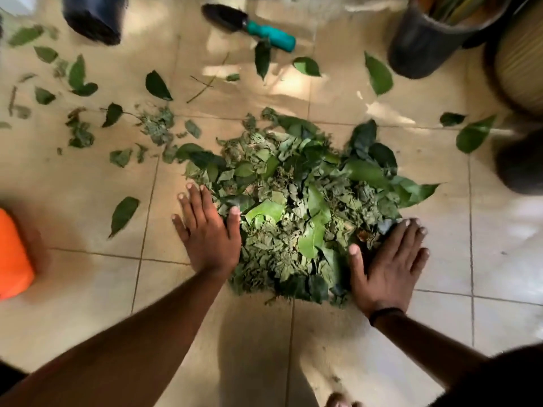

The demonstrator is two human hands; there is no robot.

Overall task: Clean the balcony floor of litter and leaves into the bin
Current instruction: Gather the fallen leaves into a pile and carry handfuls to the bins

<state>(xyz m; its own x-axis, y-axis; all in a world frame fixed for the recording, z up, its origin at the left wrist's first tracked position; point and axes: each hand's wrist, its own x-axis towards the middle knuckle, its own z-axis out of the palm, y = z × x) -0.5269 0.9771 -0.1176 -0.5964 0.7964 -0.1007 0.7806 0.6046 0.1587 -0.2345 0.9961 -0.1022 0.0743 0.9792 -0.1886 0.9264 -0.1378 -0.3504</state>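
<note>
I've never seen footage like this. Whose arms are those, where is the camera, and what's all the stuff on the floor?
There is no machine here. A person wears the camera on their head, so this single picture looks down at their own arms. The left hand and right hand lie flat with straight fingers on either side of a pile of leaves on the tiled floor. Neither hand holds anything. Loose leaves lie scattered farther off, beside a garden trowel with a teal handle, a dark plant pot and something orange at the left edge.

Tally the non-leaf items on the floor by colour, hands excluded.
Orange: 1, container at left edge
Teal-handled: 1, trowel
Dark: 2, bag top left, plant pot top right
Beige: 1, ribbed pot
Total: 5
</note>
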